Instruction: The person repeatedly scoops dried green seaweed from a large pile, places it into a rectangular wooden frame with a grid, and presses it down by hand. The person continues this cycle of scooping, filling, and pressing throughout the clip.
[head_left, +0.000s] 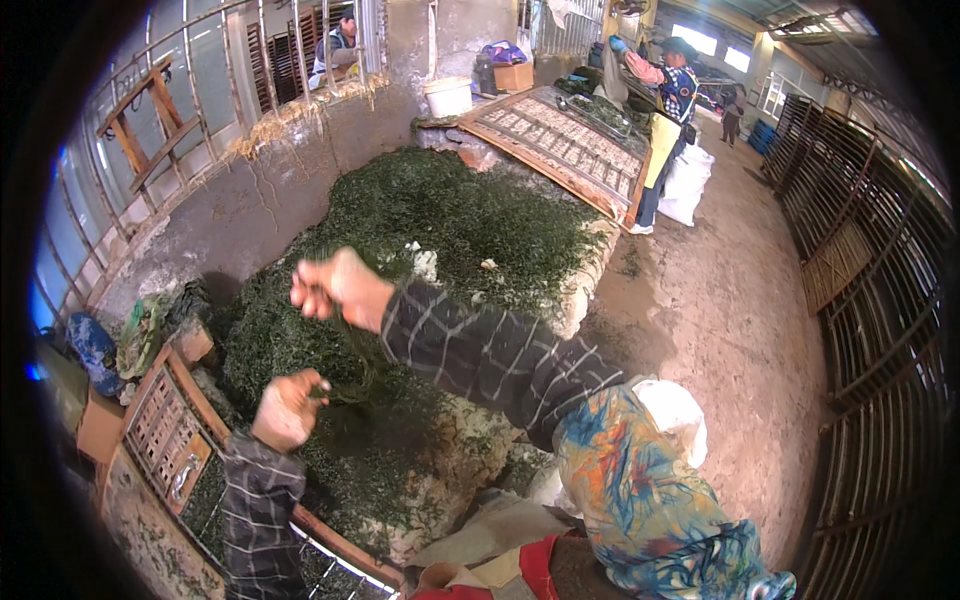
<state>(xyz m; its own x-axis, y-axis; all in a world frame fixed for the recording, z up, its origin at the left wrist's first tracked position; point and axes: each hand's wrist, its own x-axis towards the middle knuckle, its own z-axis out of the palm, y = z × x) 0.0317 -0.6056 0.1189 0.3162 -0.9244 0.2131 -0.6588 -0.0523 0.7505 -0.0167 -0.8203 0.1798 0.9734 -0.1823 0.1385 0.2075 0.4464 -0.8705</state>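
A broad heap of dark green, shredded leaf-like material (435, 202) spreads over a pale, rough slab (589, 270) before me. My right hand (341, 289) is raised above the heap, with its fingers curled and blurred. Thin dark green strands (364, 360) hang below it and seem pinched in its fingers. Nearer and to the left, my left hand (286, 411) hovers with bent fingers close to the lower end of these strands. Whether it grips them cannot be made out. Both arms wear dark checked sleeves.
A wood-framed lattice screen (165, 427) stands at lower left, another (555, 139) at the slab's far end. Beyond it a person (671, 97) lifts a grey cloth. A white bucket (448, 97) sits by the wall. Slatted racks (885, 300) line the right side. Patterned cloth (637, 480) fills the lower right.
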